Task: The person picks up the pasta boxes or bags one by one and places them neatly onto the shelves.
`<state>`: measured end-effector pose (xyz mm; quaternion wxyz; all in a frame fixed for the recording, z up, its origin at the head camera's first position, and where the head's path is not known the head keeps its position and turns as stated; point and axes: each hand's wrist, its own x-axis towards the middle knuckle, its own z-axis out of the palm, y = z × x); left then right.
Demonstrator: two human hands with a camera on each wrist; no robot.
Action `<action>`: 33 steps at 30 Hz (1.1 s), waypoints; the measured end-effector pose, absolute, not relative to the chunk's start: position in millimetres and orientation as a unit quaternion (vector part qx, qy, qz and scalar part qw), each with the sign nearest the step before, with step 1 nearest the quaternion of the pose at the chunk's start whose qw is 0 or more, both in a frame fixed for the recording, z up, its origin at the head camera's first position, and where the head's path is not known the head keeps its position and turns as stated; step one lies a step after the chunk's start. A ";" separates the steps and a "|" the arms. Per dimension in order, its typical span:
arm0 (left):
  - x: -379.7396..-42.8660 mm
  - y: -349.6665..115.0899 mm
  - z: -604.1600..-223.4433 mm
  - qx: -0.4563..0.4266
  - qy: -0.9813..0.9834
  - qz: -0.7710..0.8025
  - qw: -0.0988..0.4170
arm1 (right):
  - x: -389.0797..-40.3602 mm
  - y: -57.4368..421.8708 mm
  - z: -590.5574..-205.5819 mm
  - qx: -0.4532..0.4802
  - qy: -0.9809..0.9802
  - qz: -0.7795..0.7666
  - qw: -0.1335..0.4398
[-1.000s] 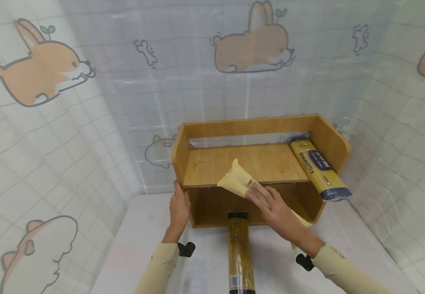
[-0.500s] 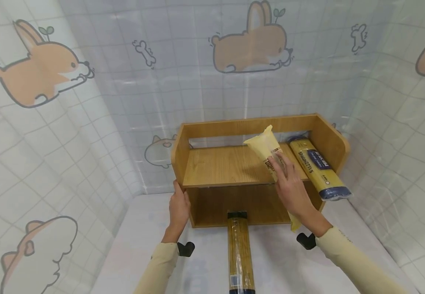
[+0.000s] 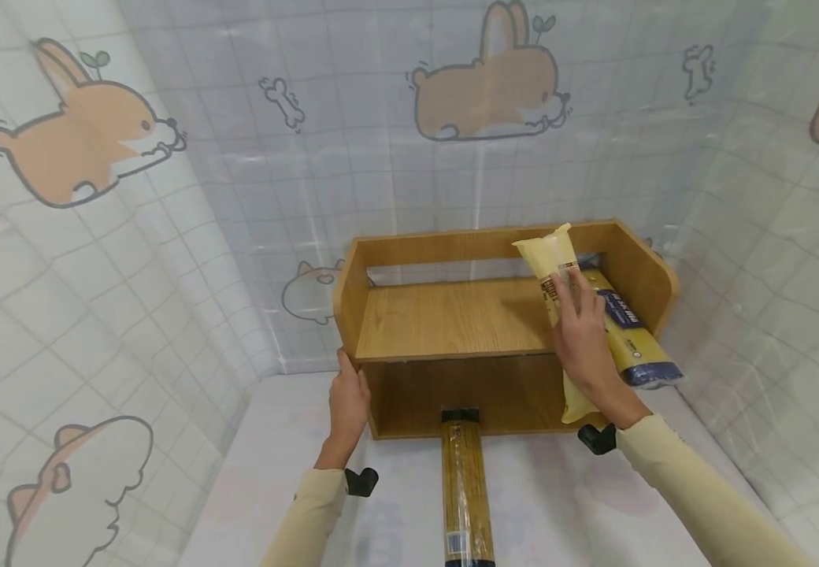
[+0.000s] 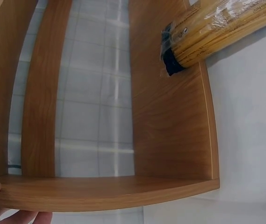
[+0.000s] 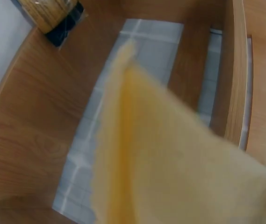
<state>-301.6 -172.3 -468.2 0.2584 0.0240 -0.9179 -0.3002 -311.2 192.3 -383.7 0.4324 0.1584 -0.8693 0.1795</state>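
A pale yellow packet (image 3: 551,253) held in the right hand (image 3: 583,335) at the wooden shelf (image 3: 445,315)

The packet is tilted, its top end above the right part of the shelf's upper board and its lower end hanging in front of the lower compartment. Whether it touches the board cannot be told. The right hand holds it from above, fingers laid along its upper half towards the top end; the thumb is hidden. The right forearm, in a beige sleeve (image 3: 700,488), slants in from the lower right.

Well apart, the left hand (image 3: 349,400) grips the shelf's left side panel, thumb on one face and fingers on the other.

Just right of the packet, partly behind the right hand, a blue-ended spaghetti pack (image 3: 642,370) lies along the upper board, its near end jutting over the front edge. Between the forearms, another pasta pack (image 3: 466,480) stretches across the table (image 3: 268,449), its dark far end reaching over the lower board's front edge.
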 end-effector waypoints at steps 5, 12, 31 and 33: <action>-302.7 -170.7 -470.2 0.026 -0.919 -0.296 0.261 | -316.4 193.3 -385.0 0.143 -0.868 0.183 0.439; -303.2 -171.4 -465.4 0.027 -0.912 -0.303 0.274 | -326.0 190.3 -381.2 0.121 -0.887 0.165 0.414; -300.8 -171.7 -464.8 0.026 -0.914 -0.304 0.269 | -329.5 190.0 -373.8 0.058 -0.937 0.183 0.293; -299.7 -172.1 -465.6 0.031 -0.913 -0.306 0.268 | -328.9 190.1 -374.7 0.048 -0.948 0.182 0.255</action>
